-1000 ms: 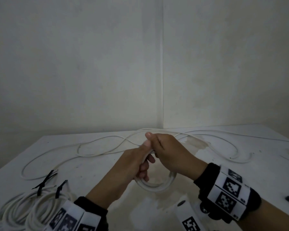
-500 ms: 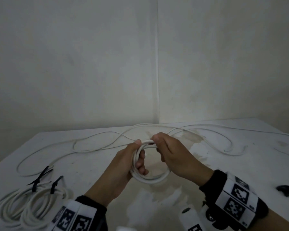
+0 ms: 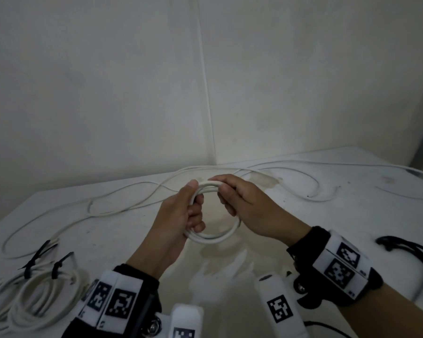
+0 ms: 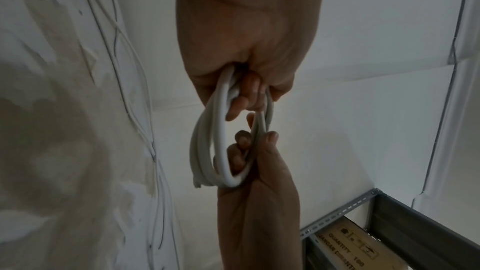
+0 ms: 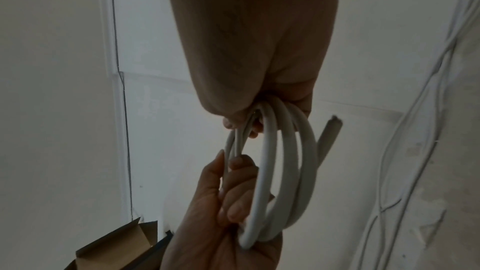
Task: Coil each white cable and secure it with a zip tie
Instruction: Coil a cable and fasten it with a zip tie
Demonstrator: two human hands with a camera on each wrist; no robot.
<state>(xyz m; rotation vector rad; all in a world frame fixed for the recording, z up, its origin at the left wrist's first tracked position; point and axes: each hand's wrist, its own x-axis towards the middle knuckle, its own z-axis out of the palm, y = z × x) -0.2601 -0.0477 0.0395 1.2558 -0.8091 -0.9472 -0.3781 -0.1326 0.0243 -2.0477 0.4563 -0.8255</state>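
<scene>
A small coil of white cable [image 3: 211,237] hangs upright between both hands above the table [image 3: 122,242]. My left hand [image 3: 193,203] grips the coil's left side, thumb on top and fingers curled through the ring. My right hand [image 3: 224,192] grips the upper right side. In the left wrist view the left hand [image 4: 244,93] holds the coil [image 4: 207,143] from above and the right hand [image 4: 257,151] from below. In the right wrist view the right hand [image 5: 246,122] and left hand [image 5: 231,198] hold the coil [image 5: 285,171], and a cut cable end [image 5: 333,125] sticks out.
Loose white cables [image 3: 122,209] trail across the back of the table to its right edge. Two coiled white cables with black zip ties [image 3: 32,298] lie front left. Black zip ties [image 3: 410,250] lie at the right. A metal shelf [image 4: 363,204] and cardboard box [image 5: 116,247] stand nearby.
My hands have moved apart along the coil: the right hand slid from beside the left thumb to the ring's right side. The coil now hangs wider open between them.
</scene>
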